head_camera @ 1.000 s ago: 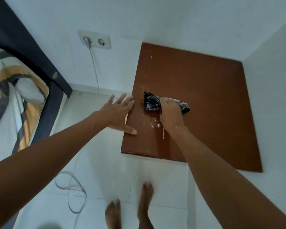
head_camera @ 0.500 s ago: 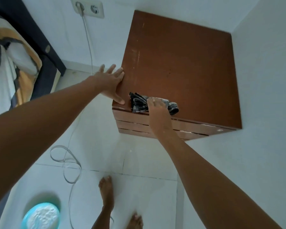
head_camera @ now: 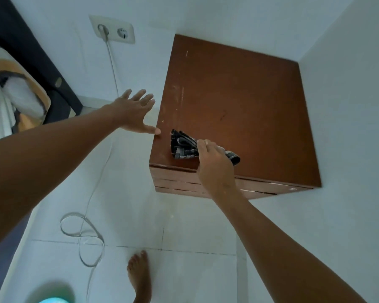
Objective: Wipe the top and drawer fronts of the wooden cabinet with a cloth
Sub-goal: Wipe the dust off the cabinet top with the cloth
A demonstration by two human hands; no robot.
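Note:
The brown wooden cabinet [head_camera: 245, 110] stands in the room's corner, seen from above, with its drawer fronts [head_camera: 177, 182] showing under the front edge. My right hand [head_camera: 214, 167] grips a dark checked cloth [head_camera: 184, 147] pressed on the cabinet top near its front left corner. My left hand [head_camera: 136, 114] is spread with fingers apart beside the cabinet's left edge, its thumb tip touching that edge. Pale streaks mark the top along the left side.
A white cable [head_camera: 90, 215] runs from a wall socket [head_camera: 112, 29] down to loops on the white tiled floor. A bed with patterned bedding [head_camera: 15, 99] lies at the left. A turquoise round object [head_camera: 50, 299] sits at the bottom edge. My bare foot [head_camera: 140, 276] stands in front of the cabinet.
The cloth was pulled from mid-left of the top toward the front edge, and white specks there are gone. My left hand lifted off the top to its left side.

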